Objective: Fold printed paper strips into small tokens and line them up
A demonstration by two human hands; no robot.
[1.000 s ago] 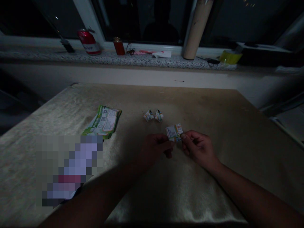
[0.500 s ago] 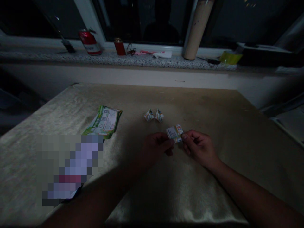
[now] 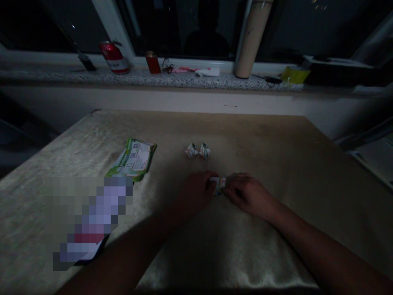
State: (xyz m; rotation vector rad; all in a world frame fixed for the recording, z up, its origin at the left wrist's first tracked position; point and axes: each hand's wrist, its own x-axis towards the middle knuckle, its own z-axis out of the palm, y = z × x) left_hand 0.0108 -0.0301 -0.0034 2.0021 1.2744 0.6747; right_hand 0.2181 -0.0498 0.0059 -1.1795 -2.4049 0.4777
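Printed paper (image 3: 219, 185), five o'clock from the folded pieces (image 3: 204, 151): left hand (image 3: 198, 188) pinches its nine-o'clock edge; grip of right hand (image 3: 248, 192) indiscernible. Uneven finger pressure could crease it askew.

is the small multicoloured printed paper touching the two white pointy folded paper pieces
Apart: the head view shows golden tabletop between the printed paper and both folded pieces.

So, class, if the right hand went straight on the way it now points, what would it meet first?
Most likely the small printed paper, right at the tip of the right hand; beyond it, the left hand. Whether right hand and paper touch is unclear in this dim view.
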